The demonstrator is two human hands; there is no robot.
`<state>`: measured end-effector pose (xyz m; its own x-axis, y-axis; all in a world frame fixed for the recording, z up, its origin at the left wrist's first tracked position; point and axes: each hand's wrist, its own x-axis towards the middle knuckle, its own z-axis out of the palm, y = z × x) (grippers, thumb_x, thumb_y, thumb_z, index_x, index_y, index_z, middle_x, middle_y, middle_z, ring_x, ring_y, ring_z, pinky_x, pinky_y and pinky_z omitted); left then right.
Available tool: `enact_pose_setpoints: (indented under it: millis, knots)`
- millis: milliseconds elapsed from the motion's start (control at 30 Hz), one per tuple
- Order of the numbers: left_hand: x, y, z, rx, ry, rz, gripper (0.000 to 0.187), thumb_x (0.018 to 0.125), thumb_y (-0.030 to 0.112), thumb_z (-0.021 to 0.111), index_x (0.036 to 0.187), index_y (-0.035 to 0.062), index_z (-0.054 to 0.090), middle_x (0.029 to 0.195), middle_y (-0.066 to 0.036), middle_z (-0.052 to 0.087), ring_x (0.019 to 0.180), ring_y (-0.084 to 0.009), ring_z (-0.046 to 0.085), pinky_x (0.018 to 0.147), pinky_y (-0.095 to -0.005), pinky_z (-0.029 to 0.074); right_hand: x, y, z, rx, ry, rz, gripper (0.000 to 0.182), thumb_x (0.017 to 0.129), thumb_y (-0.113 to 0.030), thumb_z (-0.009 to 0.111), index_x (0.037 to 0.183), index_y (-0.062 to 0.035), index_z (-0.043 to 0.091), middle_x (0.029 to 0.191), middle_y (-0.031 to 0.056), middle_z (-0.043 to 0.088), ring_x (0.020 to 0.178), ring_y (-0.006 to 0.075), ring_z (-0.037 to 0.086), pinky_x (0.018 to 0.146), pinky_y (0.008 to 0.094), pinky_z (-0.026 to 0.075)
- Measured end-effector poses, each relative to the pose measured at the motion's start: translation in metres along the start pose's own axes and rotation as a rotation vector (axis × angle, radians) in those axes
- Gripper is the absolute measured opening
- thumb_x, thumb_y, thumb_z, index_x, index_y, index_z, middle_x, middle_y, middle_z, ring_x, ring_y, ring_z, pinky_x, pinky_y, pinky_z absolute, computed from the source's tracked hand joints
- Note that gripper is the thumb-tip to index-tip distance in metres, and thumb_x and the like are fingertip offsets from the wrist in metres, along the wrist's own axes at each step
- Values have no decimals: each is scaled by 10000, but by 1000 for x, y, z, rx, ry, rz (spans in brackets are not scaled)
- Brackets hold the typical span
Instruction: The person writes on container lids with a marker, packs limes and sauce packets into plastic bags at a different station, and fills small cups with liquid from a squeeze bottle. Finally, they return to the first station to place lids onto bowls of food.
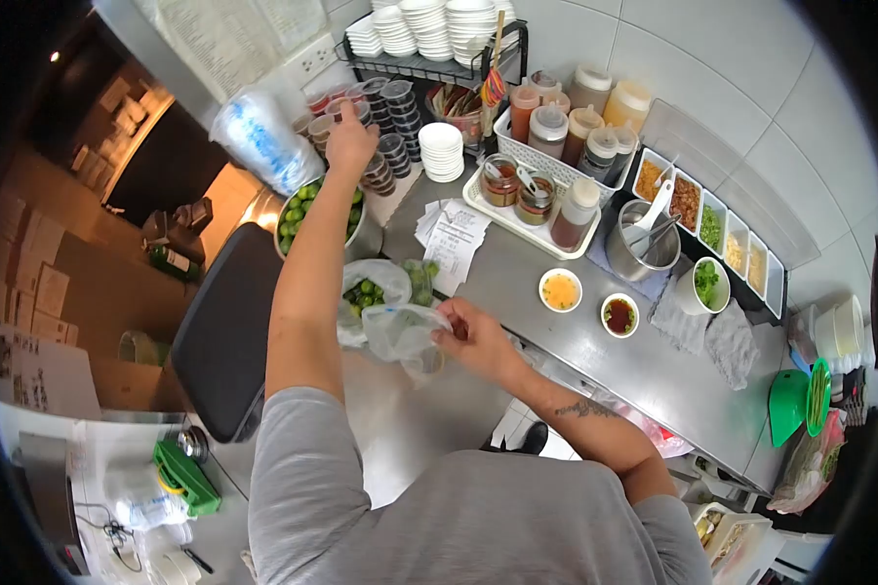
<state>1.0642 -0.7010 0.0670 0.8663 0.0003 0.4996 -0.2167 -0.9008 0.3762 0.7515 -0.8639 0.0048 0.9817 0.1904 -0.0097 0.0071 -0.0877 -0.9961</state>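
Note:
My left hand [351, 144] reaches over the lidded sauce cups [321, 130] stacked at the back left; its fingers are stretched out and apart right at the lids. Thin and clear, a plastic bag [400, 331] hangs from my right hand [473, 338], whose thumb and fingers pinch its edge. Beside it lies another clear bag with small green limes [366, 294]. A metal pot [366, 232] of green limes stands under my left forearm, partly hidden. Darker sauce cups [397, 97] form tall stacks to the right of my left hand.
Printed receipts [454, 239] lie on the steel counter. To the right are two small sauce bowls [560, 291], a tray of jars [478, 195], squeeze bottles [548, 132], a metal pot with utensils [644, 239] and topping tubs [712, 229]. White bowls [442, 153] stand stacked behind.

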Motion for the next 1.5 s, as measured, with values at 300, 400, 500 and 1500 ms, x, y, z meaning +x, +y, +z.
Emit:
enact_pose_setpoints:
  millis: [300, 400, 500, 1500]
  knots:
    - [25, 7, 48, 231, 1, -242, 619, 770, 340, 689, 1135, 19, 306, 987, -291, 568, 892, -401, 615, 741, -444, 520, -3, -9, -11, 224, 7, 148, 160, 855, -136, 620, 951, -16, 576, 713, -25, 516, 626, 56, 439, 562, 225, 391]
    - [23, 7, 48, 199, 22, -255, 585, 763, 282, 696, 1111, 15, 309, 997, -281, 566, 874, -393, 626, 752, -433, 522, -4, -16, -8, 280, 34, 88, 162, 851, -122, 631, 960, -17, 575, 745, -24, 528, 643, 52, 443, 571, 220, 395]
    - [25, 4, 46, 148, 39, -252, 558, 752, 242, 702, 1087, 5, 324, 1018, -288, 556, 883, -391, 627, 760, -429, 523, -3, -17, -7, 246, -4, 75, 156, 862, -114, 626, 970, -18, 569, 781, -27, 538, 670, 40, 456, 591, 205, 400]
    - [-298, 87, -120, -286, -240, 164, 442, 683, 126, 741, 900, 37, 367, 745, -165, 528, 659, -384, 562, 565, -446, 434, 7, 7, -10, 145, 161, -10, 125, 867, -114, 565, 869, 10, 578, 677, 36, 574, 600, 107, 500, 559, 273, 411]
